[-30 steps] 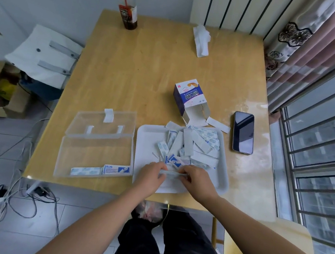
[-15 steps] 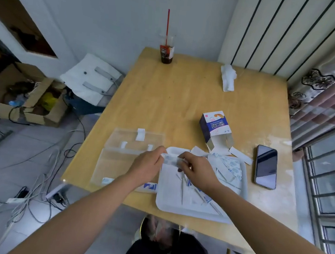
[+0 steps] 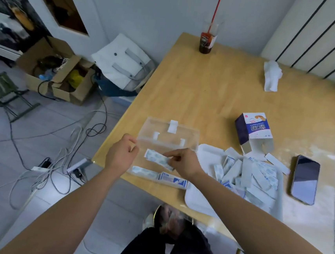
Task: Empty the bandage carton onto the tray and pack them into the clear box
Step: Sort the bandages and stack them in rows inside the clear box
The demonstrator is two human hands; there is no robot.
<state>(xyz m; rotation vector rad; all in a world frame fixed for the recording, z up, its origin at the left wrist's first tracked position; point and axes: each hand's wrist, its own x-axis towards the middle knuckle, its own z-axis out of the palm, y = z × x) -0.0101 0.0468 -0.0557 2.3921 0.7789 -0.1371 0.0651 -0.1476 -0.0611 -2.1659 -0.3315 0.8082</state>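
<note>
The right hand (image 3: 183,163) reaches across to the left, wrist turned in, and its grip pinches one white, blue-printed bandage strip (image 3: 156,158) by the near end between thumb and fingertips, holding it low and flat over the open clear plastic box (image 3: 184,134), likely so it can be laid lengthwise; the left hand (image 3: 121,155) hovers at the box's left side, grip released, fingers loosely curled around nothing, seemingly ready to steady or square the strip; a few wrapped bandages (image 3: 169,179) already lie along the box's near wall; the heap of loose bandages (image 3: 248,175) fills the white rectangular tray (image 3: 196,199) just beside the box; the purple-and-white bandage carton (image 3: 250,130) lies open-mouthed towards the tray on the pale wooden worktop (image 3: 216,94), apparently emptied.
</note>
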